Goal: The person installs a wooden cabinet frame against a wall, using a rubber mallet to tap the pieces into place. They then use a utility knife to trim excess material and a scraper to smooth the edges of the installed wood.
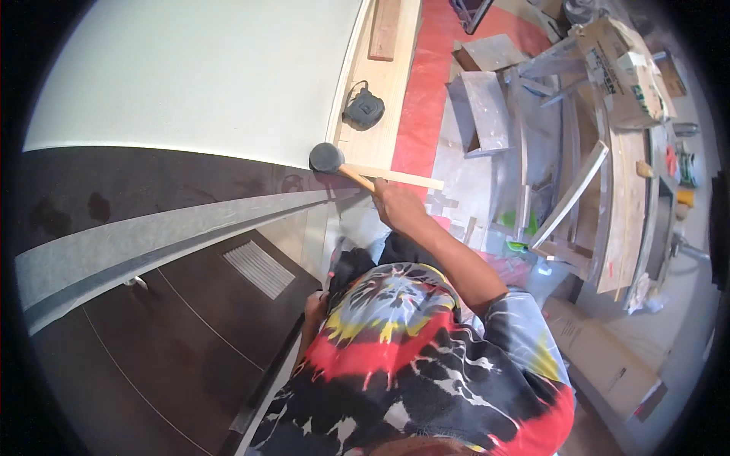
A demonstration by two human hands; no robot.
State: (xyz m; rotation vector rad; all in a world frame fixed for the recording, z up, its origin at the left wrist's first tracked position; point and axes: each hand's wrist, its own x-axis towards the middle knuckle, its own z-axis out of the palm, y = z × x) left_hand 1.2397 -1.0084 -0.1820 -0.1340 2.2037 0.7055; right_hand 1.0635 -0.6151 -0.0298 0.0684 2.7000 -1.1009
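A short-sleeved tie-dye shirt (403,334) bursts outward from pale blue through yellow and red to black.

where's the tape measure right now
The tape measure lies upper centre in the head view, on the pale board, between the mallet and the reddish wood.

The right hand (398,205) gripped a dark-headed mallet (328,157) at a corner of a white panel (198,76), near a tape measure (365,109).

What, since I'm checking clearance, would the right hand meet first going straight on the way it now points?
The mallet leads the right hand, so its head would likely meet the white panel first; depth is unclear, and it may pass above. A thin wooden strip shows beside the handle.
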